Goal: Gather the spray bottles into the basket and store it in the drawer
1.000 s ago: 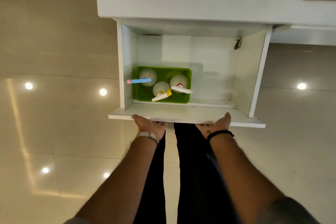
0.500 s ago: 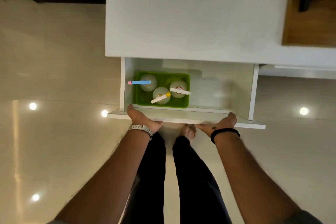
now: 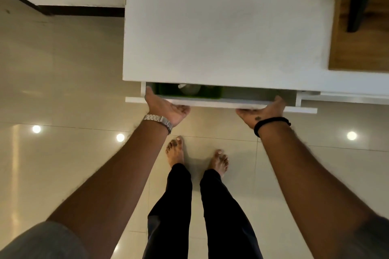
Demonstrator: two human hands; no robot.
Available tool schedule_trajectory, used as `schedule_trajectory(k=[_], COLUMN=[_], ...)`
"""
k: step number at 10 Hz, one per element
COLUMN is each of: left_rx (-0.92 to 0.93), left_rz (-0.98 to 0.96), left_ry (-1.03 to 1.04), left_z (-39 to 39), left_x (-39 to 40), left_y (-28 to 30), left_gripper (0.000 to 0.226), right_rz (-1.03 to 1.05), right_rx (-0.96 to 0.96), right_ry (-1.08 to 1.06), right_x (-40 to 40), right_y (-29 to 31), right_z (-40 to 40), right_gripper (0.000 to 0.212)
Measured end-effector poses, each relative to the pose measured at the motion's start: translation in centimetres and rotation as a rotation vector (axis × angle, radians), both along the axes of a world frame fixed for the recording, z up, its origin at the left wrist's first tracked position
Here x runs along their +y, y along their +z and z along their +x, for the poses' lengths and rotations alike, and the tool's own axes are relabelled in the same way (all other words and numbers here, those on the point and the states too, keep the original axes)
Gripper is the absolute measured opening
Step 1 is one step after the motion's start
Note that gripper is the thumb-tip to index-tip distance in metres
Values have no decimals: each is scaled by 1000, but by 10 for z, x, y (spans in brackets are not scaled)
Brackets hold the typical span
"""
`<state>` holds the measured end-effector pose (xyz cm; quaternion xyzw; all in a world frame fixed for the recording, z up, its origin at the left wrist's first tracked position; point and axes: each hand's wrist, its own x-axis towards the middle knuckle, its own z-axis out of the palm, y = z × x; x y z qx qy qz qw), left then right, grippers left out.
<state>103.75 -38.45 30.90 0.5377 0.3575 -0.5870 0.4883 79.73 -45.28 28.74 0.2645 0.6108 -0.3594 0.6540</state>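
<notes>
The white drawer [image 3: 210,103] is pushed almost fully under the white cabinet top [image 3: 221,27], leaving a narrow gap. Through the gap I see a strip of the green basket [image 3: 168,90] and the top of one spray bottle [image 3: 188,88]; the other bottles are hidden. My left hand [image 3: 165,108] presses on the drawer front near its left end, thumb on the top edge. My right hand [image 3: 262,111] presses on the front near its right end. Both hands lie flat against the panel.
My bare feet [image 3: 175,151] stand on the glossy beige tile floor just below the drawer. A wooden surface with a dark chair leg [image 3: 357,6] lies at the upper right. A dark skirting line [image 3: 80,10] runs along the wall at upper left.
Both hands have pushed the drawer inward. The basket and bottles, fully visible before, are now mostly hidden under the cabinet top. My view has moved back and my feet show.
</notes>
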Motion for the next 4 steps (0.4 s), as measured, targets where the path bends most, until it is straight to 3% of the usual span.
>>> schedule_trajectory(k=[2,3,4], left_rx=[-107,-177,-269], left_rz=[-107,-111,-65], left_ry=[-104,-257,-544], left_z=[9,11,9], left_x=[-14,-12,-14], left_y=[0,2,13], left_gripper=[92,73,53], right_rz=[-117,-154,-163], right_rx=[35,57,153], right_ry=[68,178,405], right_x=[-27,-29,-22], right_y=[19,25,29], right_z=[9,15,18], right_gripper=[81,80,79])
